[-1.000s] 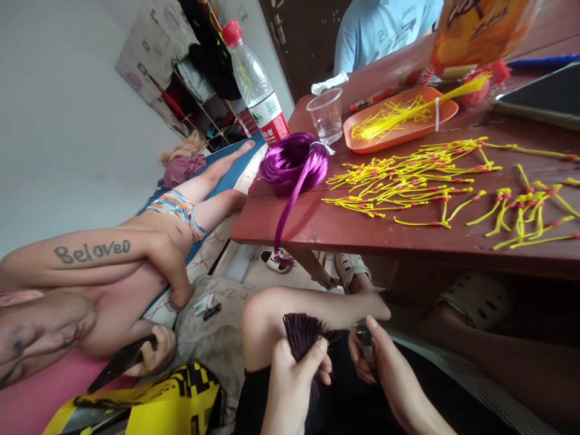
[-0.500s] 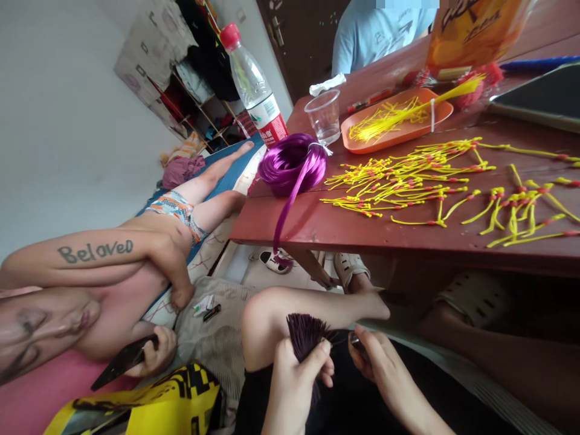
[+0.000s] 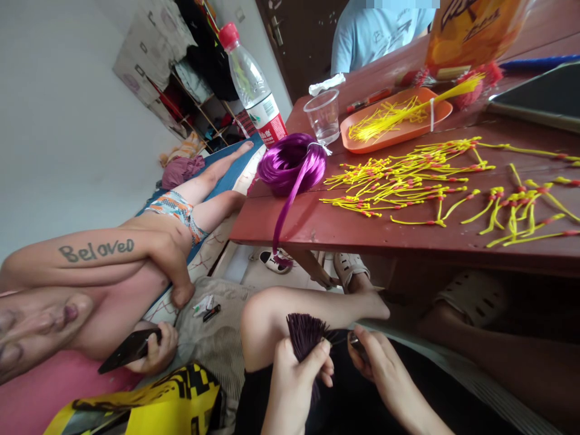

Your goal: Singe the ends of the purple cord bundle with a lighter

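Low in the view, over my lap, my left hand (image 3: pixel 296 377) is closed round a dark purple tassel (image 3: pixel 304 334) whose cut threads fan upward. Just to its right my right hand (image 3: pixel 378 371) is closed on a small object (image 3: pixel 354 343) that I cannot make out, held close to the tassel's threads. Above them is a red-brown table (image 3: pixel 317 226) with a skein of bright purple thread (image 3: pixel 292 162) whose tail hangs over the front edge, and many yellow cords with red beads (image 3: pixel 421 181).
A water bottle (image 3: pixel 254 87), a clear plastic cup (image 3: pixel 322 115) and an orange tray of yellow cords (image 3: pixel 394 118) stand at the table's far side. A person in a blue shirt (image 3: pixel 376 33) sits beyond. Another person (image 3: pixel 113 266) lies at left holding a phone (image 3: pixel 129 349).
My right hand has lowered a little and turned, so the small object shows less. The lying person's phone hand has shifted slightly. My left hand keeps the tassel.
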The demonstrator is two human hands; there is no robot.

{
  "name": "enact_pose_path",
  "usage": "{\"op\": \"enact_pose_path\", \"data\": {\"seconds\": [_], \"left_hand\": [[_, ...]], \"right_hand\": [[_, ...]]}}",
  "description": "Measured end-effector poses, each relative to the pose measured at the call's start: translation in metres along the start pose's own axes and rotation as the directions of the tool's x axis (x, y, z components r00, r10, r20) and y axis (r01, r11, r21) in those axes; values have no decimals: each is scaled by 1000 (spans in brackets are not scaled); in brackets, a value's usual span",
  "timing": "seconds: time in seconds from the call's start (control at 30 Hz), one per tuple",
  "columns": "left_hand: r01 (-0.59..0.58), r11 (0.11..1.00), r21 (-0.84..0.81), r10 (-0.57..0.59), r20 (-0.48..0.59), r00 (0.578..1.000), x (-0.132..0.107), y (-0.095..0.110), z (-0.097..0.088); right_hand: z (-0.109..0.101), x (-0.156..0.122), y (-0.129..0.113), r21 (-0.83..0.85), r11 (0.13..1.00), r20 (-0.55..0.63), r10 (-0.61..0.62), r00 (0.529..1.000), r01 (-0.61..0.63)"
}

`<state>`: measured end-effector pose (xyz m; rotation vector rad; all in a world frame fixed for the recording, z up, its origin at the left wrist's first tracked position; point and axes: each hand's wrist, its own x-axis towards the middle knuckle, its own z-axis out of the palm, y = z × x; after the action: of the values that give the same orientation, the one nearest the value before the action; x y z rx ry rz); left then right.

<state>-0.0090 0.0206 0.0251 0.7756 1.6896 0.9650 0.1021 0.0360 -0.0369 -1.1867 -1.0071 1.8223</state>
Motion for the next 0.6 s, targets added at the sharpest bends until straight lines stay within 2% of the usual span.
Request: {"op": "enact_pose_path", "data": {"seconds": [0.27, 0.47, 0.6], "left_hand": [[4, 1000, -14, -4, -5, 1000, 1, 0, 1], [6, 1000, -28, -7, -30, 1000, -1, 4, 3], [1, 999, -32, -2, -30, 1000, -1, 5, 3]], "right_hand": [[3, 1, 4, 63, 995, -75, 78, 994, -73], [3, 0, -1, 104, 994, -6, 37, 999, -37], [3, 0, -2, 91, 995, -12, 39, 999, -38]]}}
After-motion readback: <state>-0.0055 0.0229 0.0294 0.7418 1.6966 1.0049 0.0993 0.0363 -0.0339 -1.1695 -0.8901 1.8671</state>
